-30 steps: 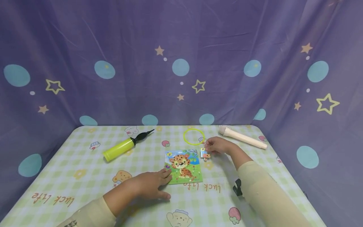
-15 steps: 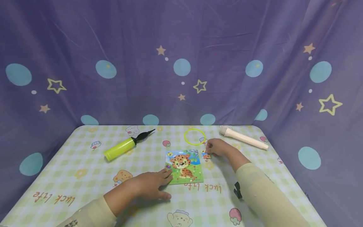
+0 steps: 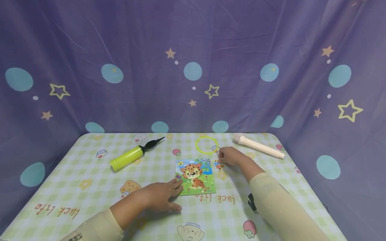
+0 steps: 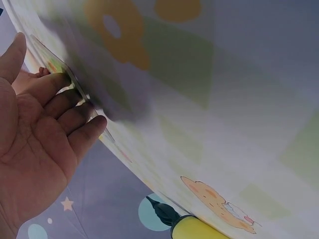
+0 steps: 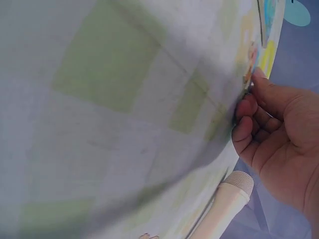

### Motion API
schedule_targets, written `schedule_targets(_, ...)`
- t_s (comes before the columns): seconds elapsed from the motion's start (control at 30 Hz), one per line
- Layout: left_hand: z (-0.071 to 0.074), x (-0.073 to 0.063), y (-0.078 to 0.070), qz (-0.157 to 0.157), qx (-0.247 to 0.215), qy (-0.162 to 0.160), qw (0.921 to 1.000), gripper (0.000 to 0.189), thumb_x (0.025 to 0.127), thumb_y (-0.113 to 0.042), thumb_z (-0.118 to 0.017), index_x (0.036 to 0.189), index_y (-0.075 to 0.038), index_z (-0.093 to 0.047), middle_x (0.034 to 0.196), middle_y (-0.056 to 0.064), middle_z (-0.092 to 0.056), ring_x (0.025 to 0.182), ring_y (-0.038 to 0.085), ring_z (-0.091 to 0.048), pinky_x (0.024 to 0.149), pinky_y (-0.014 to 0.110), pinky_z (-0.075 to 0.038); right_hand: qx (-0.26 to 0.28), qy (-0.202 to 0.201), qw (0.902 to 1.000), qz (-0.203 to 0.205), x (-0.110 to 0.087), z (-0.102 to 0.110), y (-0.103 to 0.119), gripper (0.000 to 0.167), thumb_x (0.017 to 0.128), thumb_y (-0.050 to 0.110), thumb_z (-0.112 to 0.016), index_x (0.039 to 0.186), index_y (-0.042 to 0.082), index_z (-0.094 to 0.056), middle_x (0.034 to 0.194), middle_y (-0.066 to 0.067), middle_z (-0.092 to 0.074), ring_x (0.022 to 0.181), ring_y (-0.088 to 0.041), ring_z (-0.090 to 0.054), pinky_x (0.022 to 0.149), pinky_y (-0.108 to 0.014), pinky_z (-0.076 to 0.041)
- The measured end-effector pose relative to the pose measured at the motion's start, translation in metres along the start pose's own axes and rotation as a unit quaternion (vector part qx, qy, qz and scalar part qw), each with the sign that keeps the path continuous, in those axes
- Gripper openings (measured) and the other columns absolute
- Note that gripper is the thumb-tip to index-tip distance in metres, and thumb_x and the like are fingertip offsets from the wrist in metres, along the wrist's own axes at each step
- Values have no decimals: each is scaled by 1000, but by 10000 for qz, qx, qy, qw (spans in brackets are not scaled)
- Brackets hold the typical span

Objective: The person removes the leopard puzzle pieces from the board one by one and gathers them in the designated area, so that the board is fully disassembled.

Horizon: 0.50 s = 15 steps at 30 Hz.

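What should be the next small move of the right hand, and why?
Probably the right hand should lift the small picture piece a little: the hand is curled at that piece, which lies just beside the leopard picture, while the left hand touches the picture's left edge.

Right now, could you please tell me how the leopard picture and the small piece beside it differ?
The leopard picture is much larger than the small piece. The left hand touches the picture's left side, while the right hand pinches the piece. Both show orange and blue.
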<state>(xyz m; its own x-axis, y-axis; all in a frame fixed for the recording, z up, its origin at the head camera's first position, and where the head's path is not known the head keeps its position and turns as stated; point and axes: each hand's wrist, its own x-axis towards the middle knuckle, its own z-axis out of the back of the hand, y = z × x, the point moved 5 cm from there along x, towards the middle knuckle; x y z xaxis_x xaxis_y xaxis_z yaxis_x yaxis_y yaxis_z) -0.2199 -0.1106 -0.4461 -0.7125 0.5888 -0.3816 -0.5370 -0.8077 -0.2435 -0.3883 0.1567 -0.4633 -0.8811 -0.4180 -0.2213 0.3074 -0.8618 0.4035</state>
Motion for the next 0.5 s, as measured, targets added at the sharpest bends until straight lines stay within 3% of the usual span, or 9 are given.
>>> schedule_targets(0.17, 1, -1, -1, 39, -19, 6, 10000, 83, 88, -67, -54, 152, -16, -39, 163, 2, -24, 150, 26, -24, 114, 49, -34, -160, -209, 9995, 144, 2, 7, 8, 16, 93, 28, -68, 91, 14, -61, 82, 2, -62, 76, -14, -56, 74, -32, -48)
schedule_targets(0.33, 1, -1, -2, 48, 10, 42, 10000, 83, 89, -67, -54, 152, -16, -39, 163, 3, -24, 150, 27, -23, 114, 49, -34, 161, -270, 9988, 367, 8, 8, 30, 18, 95, 33, -65, 96, 15, -61, 85, 2, -62, 76, -15, -56, 71, -34, -48)
schedule_targets(0.5, 2, -1, -2, 90, 22, 67, 9999, 82, 88, -67, -54, 152, -16, -39, 163, 3, -25, 149, 27, -24, 114, 49, -35, 468, -56, 9967, 663, 17, -5, 60, 36, 92, 36, -70, 117, 12, -62, 97, 0, -63, 83, -14, -59, 77, -35, -51)
